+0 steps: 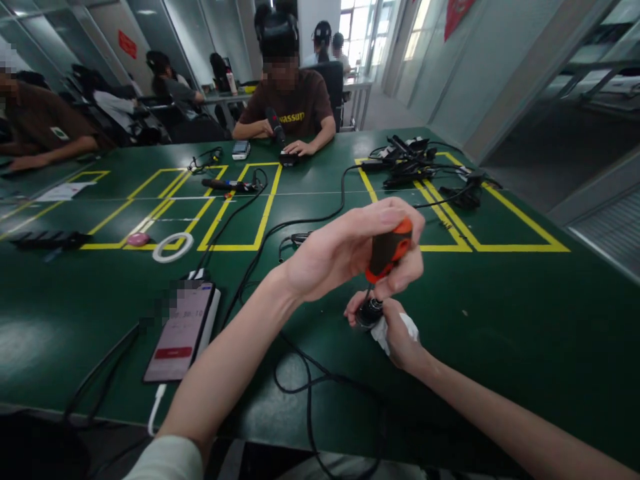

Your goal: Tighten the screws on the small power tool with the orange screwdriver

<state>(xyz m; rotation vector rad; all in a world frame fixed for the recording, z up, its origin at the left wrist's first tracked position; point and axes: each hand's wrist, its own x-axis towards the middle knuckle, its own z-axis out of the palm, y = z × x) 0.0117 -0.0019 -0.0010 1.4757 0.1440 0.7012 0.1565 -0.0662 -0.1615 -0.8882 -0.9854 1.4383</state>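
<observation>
A screwdriver (pixel 391 248) with an orange and black handle is gripped in my left hand (pixel 345 250), its shaft pointing down. My fingers are wrapped around the handle. Just below, my right hand (pixel 401 333) is closed around a small black cylindrical part (pixel 370 312) with a ringed end. The screwdriver's shaft reaches down to that part, but its tip is hidden. A crumpled white tissue (pixel 381 335) is pressed between my right palm and the part. Both hands are above the green table (pixel 510 333).
On the left lie a phone (pixel 181 333) with a charging cable, a white ring (pixel 173 247) and a pink round object (pixel 138 239). Black cables (pixel 300 373) run across the table. A pile of black devices (pixel 410 160) lies back right. A co-worker (pixel 295 100) sits opposite, handling a black tool.
</observation>
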